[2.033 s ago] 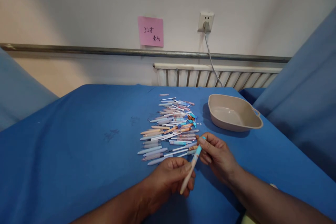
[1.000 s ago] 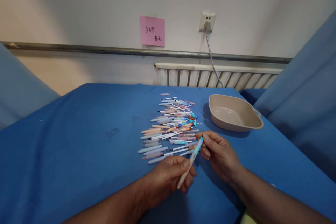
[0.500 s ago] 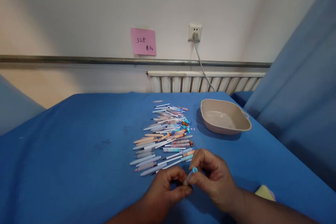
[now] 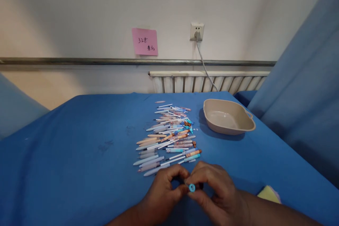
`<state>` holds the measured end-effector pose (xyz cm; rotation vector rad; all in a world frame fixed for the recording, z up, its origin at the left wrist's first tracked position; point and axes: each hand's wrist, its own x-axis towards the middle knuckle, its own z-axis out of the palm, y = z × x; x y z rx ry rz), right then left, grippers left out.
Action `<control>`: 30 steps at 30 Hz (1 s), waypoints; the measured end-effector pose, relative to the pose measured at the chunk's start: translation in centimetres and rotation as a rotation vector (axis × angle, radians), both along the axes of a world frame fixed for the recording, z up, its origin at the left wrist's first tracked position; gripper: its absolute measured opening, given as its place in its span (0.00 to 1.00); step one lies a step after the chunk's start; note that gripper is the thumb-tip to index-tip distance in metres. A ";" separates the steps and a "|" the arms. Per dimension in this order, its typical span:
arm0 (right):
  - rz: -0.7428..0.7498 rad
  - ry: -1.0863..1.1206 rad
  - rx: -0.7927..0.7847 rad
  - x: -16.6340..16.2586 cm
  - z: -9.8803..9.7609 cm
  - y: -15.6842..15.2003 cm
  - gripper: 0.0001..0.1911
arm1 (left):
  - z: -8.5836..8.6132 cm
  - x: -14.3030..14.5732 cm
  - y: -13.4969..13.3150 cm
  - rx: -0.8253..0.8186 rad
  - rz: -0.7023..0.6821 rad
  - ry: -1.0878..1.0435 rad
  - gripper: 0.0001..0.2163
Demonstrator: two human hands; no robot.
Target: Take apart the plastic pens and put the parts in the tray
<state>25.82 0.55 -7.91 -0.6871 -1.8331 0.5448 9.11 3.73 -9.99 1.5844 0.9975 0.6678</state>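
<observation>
Near the front of the blue-covered table, my two hands meet around a small pen part with a turquoise round end facing me. My right hand pinches it between thumb and fingers. The fingertips of my left hand close on the same piece from the other side; most of its length is hidden by the fingers. Just beyond my hands lie many disassembled pens: pale pen barrels on the left, white refills in the middle, and coloured upper pieces on the right.
A beige plastic basin stands at the back right. Yellow sticky notes lie beside my right forearm. Behind the table are a radiator, a metal rail and a plugged-in socket. A blue curtain hangs at the right.
The turquoise-ended piece has come lower and towards me, its round end now facing the camera. My right hand has moved down, closer against my left hand.
</observation>
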 end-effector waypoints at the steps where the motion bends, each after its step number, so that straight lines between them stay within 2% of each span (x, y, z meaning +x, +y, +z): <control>1: -0.004 -0.002 0.016 0.0 0.0 0.0 0.05 | -0.1 -0.1 0.0 0.019 0.004 0.010 0.01; 12: -0.033 -0.005 0.114 -0.3 -0.1 0.0 0.05 | -0.7 -0.2 0.1 0.140 0.011 0.047 0.02; 18: -0.042 0.003 0.129 0.0 0.2 0.2 0.02 | -0.1 -0.7 -0.2 0.165 -0.075 0.131 0.04; 20: -0.040 -0.012 0.124 0.3 0.6 0.1 0.08 | 0.3 -1.2 -0.4 0.137 -0.171 0.122 0.07; 23: -0.001 -0.035 0.113 0.7 1.2 0.1 0.11 | 0.9 -2.1 -0.8 0.002 -0.263 0.052 0.11; 27: -0.006 0.010 0.075 0.8 1.1 0.4 0.09 | 0.8 -2.7 -1.0 -0.155 -0.240 -0.008 0.14; 30: -0.024 0.055 0.023 0.7 0.6 0.6 0.07 | 0.7 -2.5 -0.9 -0.119 -0.241 0.011 0.12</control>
